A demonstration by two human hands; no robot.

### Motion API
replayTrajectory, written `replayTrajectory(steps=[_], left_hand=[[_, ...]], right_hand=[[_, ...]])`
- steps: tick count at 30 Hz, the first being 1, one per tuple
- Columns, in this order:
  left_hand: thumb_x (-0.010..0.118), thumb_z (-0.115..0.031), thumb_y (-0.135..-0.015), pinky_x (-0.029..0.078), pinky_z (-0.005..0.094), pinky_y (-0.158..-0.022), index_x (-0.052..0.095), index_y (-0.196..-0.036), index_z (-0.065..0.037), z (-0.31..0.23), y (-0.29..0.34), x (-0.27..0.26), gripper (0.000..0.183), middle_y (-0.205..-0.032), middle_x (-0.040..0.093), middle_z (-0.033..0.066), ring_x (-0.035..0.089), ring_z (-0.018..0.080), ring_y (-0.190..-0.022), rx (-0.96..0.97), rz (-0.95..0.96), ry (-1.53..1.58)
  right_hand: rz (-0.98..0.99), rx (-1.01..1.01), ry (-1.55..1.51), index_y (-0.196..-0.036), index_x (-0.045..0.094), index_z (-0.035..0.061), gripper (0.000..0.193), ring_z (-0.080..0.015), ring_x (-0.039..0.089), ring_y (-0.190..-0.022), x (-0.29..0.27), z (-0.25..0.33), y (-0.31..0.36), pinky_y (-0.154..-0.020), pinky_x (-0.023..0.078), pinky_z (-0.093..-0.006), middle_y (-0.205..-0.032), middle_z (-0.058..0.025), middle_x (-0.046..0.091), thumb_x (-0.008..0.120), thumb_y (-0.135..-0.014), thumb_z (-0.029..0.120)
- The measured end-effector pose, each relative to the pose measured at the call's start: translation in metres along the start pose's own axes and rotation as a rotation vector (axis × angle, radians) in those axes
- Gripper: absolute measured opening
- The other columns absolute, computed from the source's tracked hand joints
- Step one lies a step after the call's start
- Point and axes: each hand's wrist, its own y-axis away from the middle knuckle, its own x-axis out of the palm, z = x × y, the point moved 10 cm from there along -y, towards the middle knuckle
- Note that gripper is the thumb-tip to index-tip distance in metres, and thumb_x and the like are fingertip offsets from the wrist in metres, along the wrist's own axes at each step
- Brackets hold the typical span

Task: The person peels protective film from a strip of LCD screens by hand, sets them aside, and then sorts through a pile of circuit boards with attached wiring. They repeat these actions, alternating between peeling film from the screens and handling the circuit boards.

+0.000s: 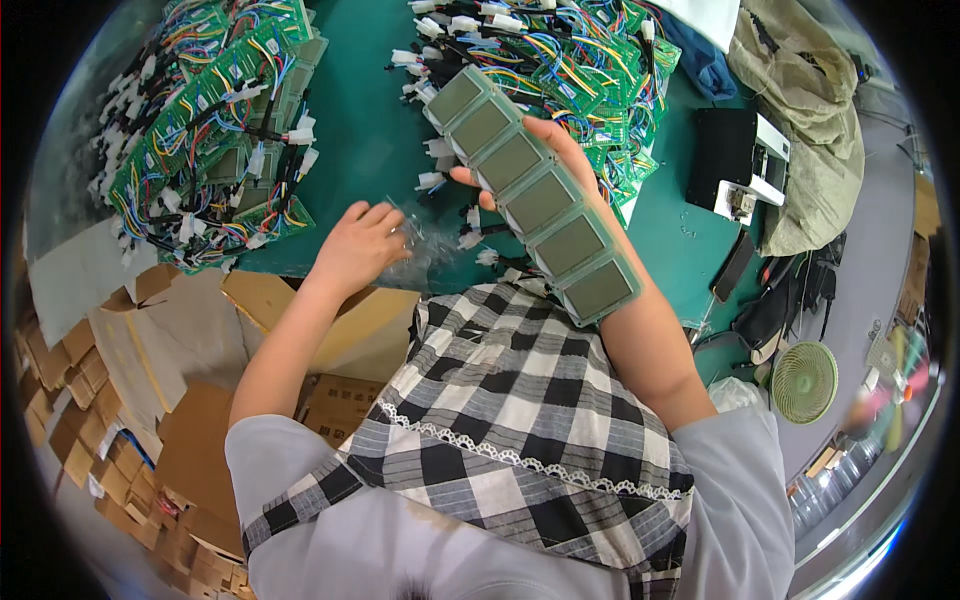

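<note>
My right hand point(565, 150) is wrapped around a long green display board point(540, 195) with a row of several grey rectangular screens facing up. The board slants from upper left to lower right, and its lower end lies over my right forearm. At the near edge of the green table my left hand point(362, 245) rests palm down, its fingers a little bent and apart. Crumpled clear plastic film point(430, 250) lies against its fingertips. Whether the fingers pinch any of the film is hard to see, but nothing solid shows in them.
Wired green circuit boards point(215, 130) pile up on the left of the table point(350, 90). Another pile point(590, 80) stands behind the held board. Right of it are a black-and-white device point(740, 160), a dark handheld object point(733, 267) and a green fan point(804, 383). Cardboard boxes point(210, 440) fill the lower left.
</note>
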Motion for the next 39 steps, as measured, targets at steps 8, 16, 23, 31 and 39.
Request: replayTrajectory(steps=[8,16,23,31,39], left_hand=[[0.08,-0.038,-0.066,0.044,0.0347,-0.078,0.057,-0.08,-0.013,-0.104,-0.11,-0.122,0.037,-0.087,0.058,-0.0013,0.059,0.0188,-0.087,0.311,-0.307,0.626],[0.08,-0.038,-0.065,0.044,0.0332,-0.074,0.057,-0.079,-0.012,-0.121,-0.126,-0.108,0.038,-0.081,0.056,0.0,0.059,0.0183,-0.082,0.372,-0.188,0.629],[0.079,-0.029,-0.071,0.046,0.0337,-0.072,0.057,-0.076,-0.011,-0.118,-0.125,-0.105,0.028,-0.08,0.057,0.0008,0.061,0.0191,-0.081,0.346,-0.159,0.662],[0.065,-0.018,-0.073,0.049,0.0329,-0.063,0.055,-0.07,-0.011,-0.132,-0.121,-0.109,0.013,-0.073,0.054,0.0009,0.06,0.0179,-0.071,0.44,-0.185,0.502],[0.077,-0.035,-0.072,0.052,0.0381,-0.066,0.057,-0.081,-0.009,-0.126,-0.13,-0.121,0.034,-0.081,0.057,0.0054,0.063,0.0248,-0.075,0.375,-0.084,0.61]], right_hand=[[0.081,0.024,-0.115,-0.144,0.044,0.0063,0.055,-0.0422,0.058,-0.116,-0.005,-0.007,-0.025,-0.075,0.059,-0.0441,-0.13,-0.018,0.056,0.047,-0.1,0.041],[0.116,0.008,-0.16,-0.143,0.045,0.0069,0.054,-0.0428,0.059,-0.115,-0.006,-0.005,-0.021,-0.073,0.059,-0.0458,-0.132,-0.0184,0.055,0.05,-0.099,0.038],[0.083,0.019,-0.13,-0.143,0.045,0.0072,0.054,-0.0435,0.058,-0.115,-0.012,-0.008,-0.022,-0.073,0.059,-0.0459,-0.13,-0.018,0.057,0.05,-0.099,0.038],[0.097,0.003,-0.056,-0.144,0.042,0.0023,0.06,-0.0444,0.062,-0.111,-0.014,-0.009,-0.025,-0.067,0.06,-0.0475,-0.131,-0.0215,0.056,0.048,-0.097,0.038],[0.11,0.071,-0.149,-0.143,0.043,0.0053,0.063,-0.0399,0.067,-0.103,0.001,-0.017,-0.023,-0.066,0.061,-0.0455,-0.121,-0.0208,0.059,0.054,-0.092,0.041]])
